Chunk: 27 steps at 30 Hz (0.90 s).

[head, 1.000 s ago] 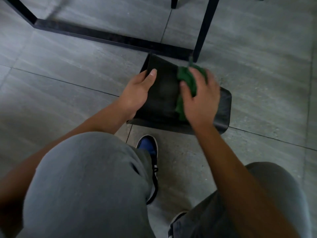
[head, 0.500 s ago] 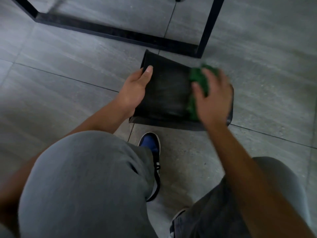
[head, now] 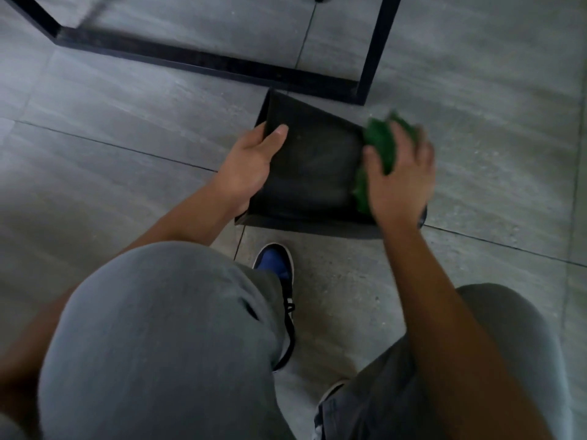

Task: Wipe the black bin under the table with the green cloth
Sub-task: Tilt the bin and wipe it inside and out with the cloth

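I look down at a grey tiled floor point(head: 127, 128). On the far left, the black metal frame point(head: 197, 63) of the counter lies along the floor, and one black leg point(head: 378, 42) goes up at its right end. Near me on the left is my left knee point(head: 165, 338) in grey trousers. My left arm reaches out past it. My left hand point(head: 251, 160) holds the left side of the black bin point(head: 314, 173). The thumb lies on top of the bin and the fingers curl round its left edge, so I cannot see them all. The bin lies tipped on its side on the floor, just near the frame, with one flat side facing up. Just below the bin, a blue and black shoe point(head: 278, 281) with black laces stands on the floor. It is close to the bin but does not touch it. To the right, the green cloth point(head: 379, 144) sits bunched on the right part of the bin. My right hand point(head: 400, 173) lies over the cloth and presses it on the bin, with the fingers spread and bent round the cloth. The fingers and the cloth look blurred. At the near right is my right knee point(head: 514, 344), also in grey.
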Each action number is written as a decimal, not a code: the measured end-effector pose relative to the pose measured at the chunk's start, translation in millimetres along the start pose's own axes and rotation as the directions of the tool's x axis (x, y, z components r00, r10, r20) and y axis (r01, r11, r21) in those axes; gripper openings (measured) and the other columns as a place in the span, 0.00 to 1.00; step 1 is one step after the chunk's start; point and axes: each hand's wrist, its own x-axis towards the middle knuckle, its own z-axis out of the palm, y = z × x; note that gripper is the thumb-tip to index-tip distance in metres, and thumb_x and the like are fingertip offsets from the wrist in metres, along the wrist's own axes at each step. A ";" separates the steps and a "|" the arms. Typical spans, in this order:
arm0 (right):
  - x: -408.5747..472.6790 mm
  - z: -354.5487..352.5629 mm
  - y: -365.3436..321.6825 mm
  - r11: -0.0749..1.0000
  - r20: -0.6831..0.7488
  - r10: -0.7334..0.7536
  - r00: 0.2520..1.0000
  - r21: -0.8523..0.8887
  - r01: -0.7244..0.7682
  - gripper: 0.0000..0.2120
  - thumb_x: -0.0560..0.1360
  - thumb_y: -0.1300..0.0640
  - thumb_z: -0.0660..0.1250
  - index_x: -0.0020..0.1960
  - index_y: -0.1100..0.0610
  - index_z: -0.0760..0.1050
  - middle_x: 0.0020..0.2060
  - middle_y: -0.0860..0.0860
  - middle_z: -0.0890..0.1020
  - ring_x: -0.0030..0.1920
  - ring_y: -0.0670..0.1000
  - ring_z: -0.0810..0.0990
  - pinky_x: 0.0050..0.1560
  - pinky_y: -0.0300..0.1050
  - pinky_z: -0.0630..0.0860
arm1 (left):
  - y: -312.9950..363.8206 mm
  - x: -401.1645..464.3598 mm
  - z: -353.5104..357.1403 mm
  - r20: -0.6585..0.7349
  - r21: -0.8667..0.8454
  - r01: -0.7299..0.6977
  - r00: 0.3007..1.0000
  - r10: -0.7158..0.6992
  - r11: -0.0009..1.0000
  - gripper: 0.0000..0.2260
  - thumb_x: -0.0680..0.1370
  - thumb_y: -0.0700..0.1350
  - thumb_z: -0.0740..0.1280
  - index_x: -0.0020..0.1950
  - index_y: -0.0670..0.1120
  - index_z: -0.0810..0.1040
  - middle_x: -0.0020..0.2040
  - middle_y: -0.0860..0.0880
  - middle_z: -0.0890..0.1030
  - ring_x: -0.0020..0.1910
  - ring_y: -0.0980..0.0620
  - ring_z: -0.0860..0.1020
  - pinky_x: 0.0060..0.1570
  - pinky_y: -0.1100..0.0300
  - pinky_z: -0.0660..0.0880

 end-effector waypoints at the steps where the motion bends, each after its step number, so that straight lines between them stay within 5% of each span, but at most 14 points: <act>1: 1.6 -5.9 15.8 0.996 0.013 0.087 0.996 0.002 -0.087 0.28 0.81 0.39 0.60 0.79 0.44 0.64 0.82 0.54 0.60 0.80 0.62 0.59 0.77 0.66 0.59 | 0.0 -0.6 -1.7 0.005 0.009 -0.001 1.000 0.001 1.000 0.09 0.87 0.49 0.60 0.58 0.53 0.79 0.49 0.56 0.88 0.50 0.55 0.86 0.44 0.62 0.82; 6: -8.7 -35.6 44.9 0.984 0.177 0.058 0.982 0.154 -0.086 0.39 0.70 0.43 0.67 0.80 0.42 0.59 0.78 0.51 0.67 0.73 0.57 0.70 0.67 0.52 0.71 | 4.0 -7.0 -0.8 0.037 0.020 -0.010 0.999 0.010 1.000 0.08 0.86 0.48 0.60 0.56 0.55 0.79 0.44 0.62 0.87 0.43 0.62 0.85 0.37 0.69 0.80; 9: -3.4 -54.7 54.6 0.981 0.212 0.097 0.972 0.144 -0.129 0.37 0.70 0.49 0.73 0.76 0.44 0.62 0.63 0.54 0.79 0.59 0.57 0.79 0.57 0.50 0.77 | 5.8 -7.3 -2.1 0.045 0.019 -0.014 0.999 0.013 1.000 0.07 0.86 0.48 0.62 0.55 0.54 0.80 0.43 0.61 0.87 0.41 0.61 0.86 0.36 0.69 0.80; 14: 11.6 -89.6 79.8 0.965 -0.141 0.248 0.958 0.125 -0.231 0.24 0.71 0.48 0.66 0.66 0.52 0.71 0.50 0.48 0.78 0.48 0.54 0.79 0.47 0.46 0.75 | 1.1 -4.5 -11.3 0.035 0.032 -0.004 0.999 0.003 0.999 0.07 0.85 0.51 0.62 0.56 0.54 0.80 0.46 0.58 0.88 0.44 0.57 0.86 0.38 0.64 0.82; 17: 4.8 -91.6 75.9 0.977 -0.281 0.212 0.936 0.043 -0.208 0.22 0.74 0.51 0.67 0.67 0.53 0.73 0.56 0.52 0.81 0.52 0.55 0.80 0.52 0.50 0.79 | -2.6 -2.3 -13.3 0.008 0.016 0.009 1.000 -0.009 1.000 0.07 0.84 0.54 0.64 0.57 0.56 0.81 0.48 0.56 0.88 0.46 0.55 0.87 0.42 0.60 0.82; 20: -28.1 -57.9 46.5 0.996 -0.118 -0.035 0.992 -0.089 0.024 0.21 0.77 0.54 0.72 0.69 0.53 0.76 0.74 0.52 0.74 0.71 0.58 0.71 0.63 0.50 0.72 | -1.1 0.5 -6.3 0.016 0.001 0.020 1.000 -0.020 1.000 0.06 0.84 0.54 0.65 0.55 0.57 0.81 0.47 0.57 0.88 0.45 0.56 0.87 0.37 0.64 0.82; 22: -44.7 -39.0 33.9 0.979 -0.080 -0.203 0.976 -0.011 0.202 0.18 0.77 0.52 0.74 0.65 0.54 0.81 0.74 0.52 0.74 0.74 0.58 0.69 0.72 0.53 0.69 | -0.1 2.0 -5.3 0.010 -0.020 0.035 0.999 -0.035 0.999 0.06 0.84 0.53 0.65 0.55 0.57 0.81 0.45 0.58 0.88 0.42 0.57 0.86 0.34 0.65 0.82; 25: -40.7 -38.5 41.2 0.950 -0.191 -0.061 0.980 0.289 0.116 0.17 0.78 0.50 0.71 0.66 0.46 0.79 0.73 0.46 0.75 0.72 0.45 0.73 0.71 0.45 0.72 | -2.7 4.9 -8.2 0.015 -0.024 0.036 0.999 -0.036 0.999 0.07 0.84 0.53 0.64 0.57 0.56 0.81 0.47 0.57 0.88 0.45 0.56 0.86 0.37 0.63 0.83; 27: -32.9 -42.3 54.3 0.947 -0.179 0.090 0.980 0.320 -0.029 0.21 0.78 0.49 0.71 0.70 0.45 0.75 0.75 0.48 0.71 0.72 0.47 0.73 0.69 0.48 0.75 | -4.2 5.4 -7.7 0.026 -0.025 0.027 0.999 -0.026 0.999 0.08 0.84 0.53 0.64 0.58 0.55 0.81 0.49 0.55 0.88 0.46 0.55 0.87 0.39 0.63 0.83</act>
